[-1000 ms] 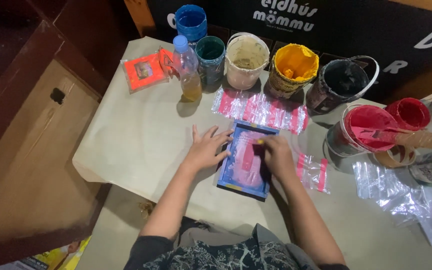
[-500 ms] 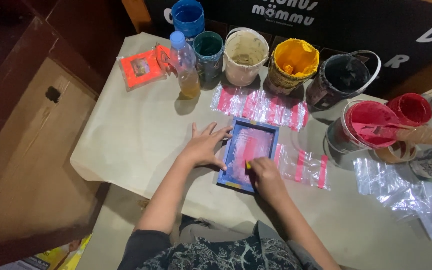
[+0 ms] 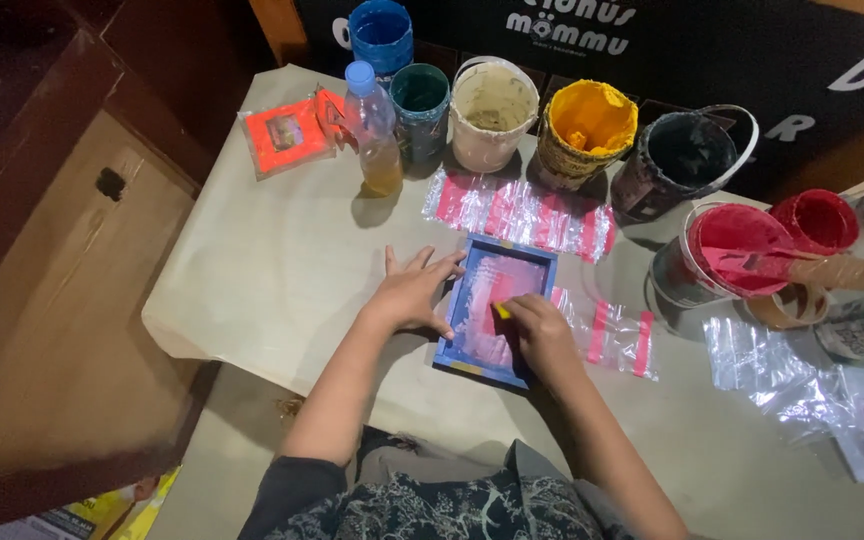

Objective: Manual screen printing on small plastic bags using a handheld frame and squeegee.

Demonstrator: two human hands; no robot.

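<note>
Over the last second the small yellow scraper (image 3: 501, 311) has been drawn down the pink-smeared screen of the blue frame (image 3: 497, 322) and is now brought back up toward the middle of it; the frame itself has not shifted on the tabletop (image 3: 282, 270). From this it is judged that paint is being worked back and forth through the mesh, and that the pass is still under way, since the frame has not been lifted from whatever lies beneath it.

The right hand (image 3: 542, 335) is laid over the lower right part of the frame, wrist bent down, forearm running back toward the body. Its grip is pressed together on the scraper, which is pinched at the fingertips, with only a yellow corner left showing. The left hand (image 3: 414, 293) is held flat just left of that grip, fingers spread, their tips resting on the frame's left rail so that it is pinned in place; nothing is clasped in it.

Just beyond the grip a row of clear bags with pink stripes (image 3: 520, 212) is laid out, and another such bag (image 3: 617, 335) lies just to its right, partly tucked under the frame's edge. Farther out, paint tubs are lined up: a yellow tub (image 3: 588, 125), a dark tub (image 3: 687, 160), and a red tub (image 3: 727, 250) off to the right with a paint-covered spatula (image 3: 802, 268) resting across it. A plastic bottle (image 3: 372, 128) stands well to the left.
</note>
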